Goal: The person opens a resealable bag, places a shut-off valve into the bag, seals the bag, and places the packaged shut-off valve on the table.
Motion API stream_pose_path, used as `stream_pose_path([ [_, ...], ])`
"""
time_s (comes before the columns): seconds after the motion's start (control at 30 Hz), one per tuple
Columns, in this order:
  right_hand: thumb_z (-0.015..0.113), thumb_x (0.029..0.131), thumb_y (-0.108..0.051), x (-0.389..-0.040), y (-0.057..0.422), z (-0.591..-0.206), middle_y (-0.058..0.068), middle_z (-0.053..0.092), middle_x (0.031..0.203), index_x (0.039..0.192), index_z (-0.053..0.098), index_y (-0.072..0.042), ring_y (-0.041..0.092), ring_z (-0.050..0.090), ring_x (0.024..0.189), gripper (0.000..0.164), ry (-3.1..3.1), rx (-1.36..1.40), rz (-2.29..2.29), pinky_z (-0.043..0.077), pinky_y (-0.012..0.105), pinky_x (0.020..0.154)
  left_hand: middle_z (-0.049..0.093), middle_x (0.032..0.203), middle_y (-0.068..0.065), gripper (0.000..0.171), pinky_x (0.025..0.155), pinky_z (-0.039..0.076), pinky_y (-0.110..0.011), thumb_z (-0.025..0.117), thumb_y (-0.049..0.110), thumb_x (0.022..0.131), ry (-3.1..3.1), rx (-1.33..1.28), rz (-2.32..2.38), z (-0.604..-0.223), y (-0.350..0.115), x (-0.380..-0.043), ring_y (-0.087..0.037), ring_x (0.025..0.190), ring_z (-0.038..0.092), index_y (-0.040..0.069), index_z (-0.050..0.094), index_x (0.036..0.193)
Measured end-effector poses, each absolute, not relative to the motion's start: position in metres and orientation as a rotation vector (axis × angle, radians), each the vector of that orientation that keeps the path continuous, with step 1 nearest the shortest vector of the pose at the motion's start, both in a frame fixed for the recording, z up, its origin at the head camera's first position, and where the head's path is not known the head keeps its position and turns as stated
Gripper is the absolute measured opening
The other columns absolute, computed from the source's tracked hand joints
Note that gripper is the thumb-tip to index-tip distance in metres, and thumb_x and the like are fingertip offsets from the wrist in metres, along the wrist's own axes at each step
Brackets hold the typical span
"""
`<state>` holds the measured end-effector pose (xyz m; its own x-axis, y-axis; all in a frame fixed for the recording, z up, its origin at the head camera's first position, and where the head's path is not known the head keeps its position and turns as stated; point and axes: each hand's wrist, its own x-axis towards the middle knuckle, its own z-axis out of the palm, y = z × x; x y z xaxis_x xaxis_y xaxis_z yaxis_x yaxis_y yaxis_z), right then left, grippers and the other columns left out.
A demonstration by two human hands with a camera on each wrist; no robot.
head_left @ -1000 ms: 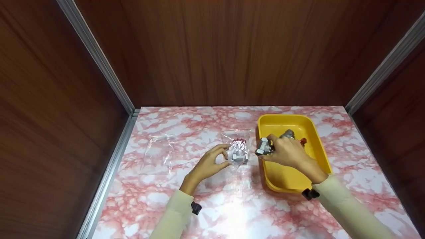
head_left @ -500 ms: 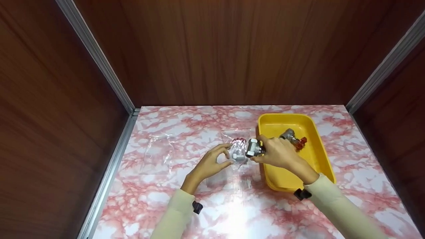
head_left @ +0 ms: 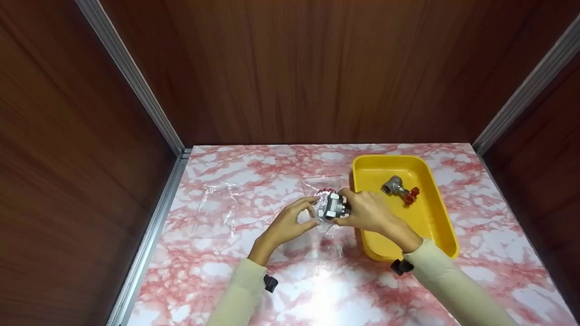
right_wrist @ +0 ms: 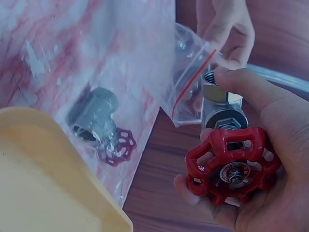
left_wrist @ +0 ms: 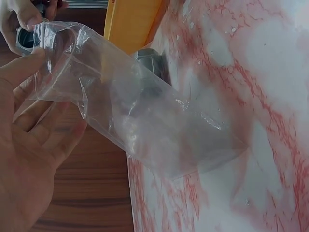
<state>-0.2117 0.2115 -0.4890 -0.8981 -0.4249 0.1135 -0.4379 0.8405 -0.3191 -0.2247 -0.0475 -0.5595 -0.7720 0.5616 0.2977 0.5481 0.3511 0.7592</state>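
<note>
My left hand (head_left: 287,222) holds a clear zip bag (left_wrist: 145,121) at its mouth, thumb and fingers spread apart at the opening. My right hand (head_left: 369,215) grips a metal gate valve (head_left: 336,207), its threaded end turned to the bag's mouth. In the right wrist view the red handwheel (right_wrist: 234,166) faces the camera, with fingers around it. The valve's end is at the bag's edge; whether it is inside I cannot tell. Behind the hands, another valve (right_wrist: 96,113) with a red wheel lies bagged on the table.
A yellow tray (head_left: 442,222) stands on the right, with one loose red-wheeled valve (head_left: 395,185) inside. A flat clear bag (head_left: 216,213) lies at the left of the marbled table (head_left: 181,280). Brown wood panels (head_left: 294,72) enclose the back and sides.
My right hand has carried the valve left from over the tray to the bag's mouth. My left hand has stayed nearly in place, still holding the bag.
</note>
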Motion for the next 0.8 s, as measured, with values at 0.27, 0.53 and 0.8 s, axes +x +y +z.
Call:
stream_pose_path([
  [0.27,0.091,0.079,-0.051,-0.210,0.205,-0.496,0.011,0.076,0.089,0.126,0.067,-0.006,0.021,0.066,0.067,0.070,-3.004,0.714,0.505,0.057,0.036,0.058,0.058,0.158,-0.001,0.016,0.124,0.044,-0.043,0.079,0.019,0.098,2.540,1.021,1.439,-0.561,-0.044,-0.222,-0.024,0.147,0.055,0.015,0.064,0.098],
  [0.53,0.092,0.077,-0.051,-0.211,0.199,-0.501,0.006,0.075,0.083,0.118,0.070,-0.008,0.018,0.064,0.065,0.063,-3.002,0.744,0.456,0.053,0.036,0.055,0.058,0.159,0.001,0.017,0.124,0.044,-0.041,0.079,0.019,0.097,2.533,1.037,1.424,-0.561,-0.040,-0.221,-0.024,0.149,0.053,0.014,0.063,0.098],
  [0.8,0.091,0.075,-0.056,-0.212,0.195,-0.506,0.006,0.075,0.083,0.117,0.071,-0.011,0.020,0.066,0.066,0.065,-3.047,0.736,0.361,0.055,0.040,0.057,0.057,0.159,0.000,0.017,0.125,0.042,-0.038,0.079,0.015,0.097,2.502,1.047,1.428,-0.561,-0.037,-0.219,-0.021,0.151,0.050,0.008,0.064,0.100],
])
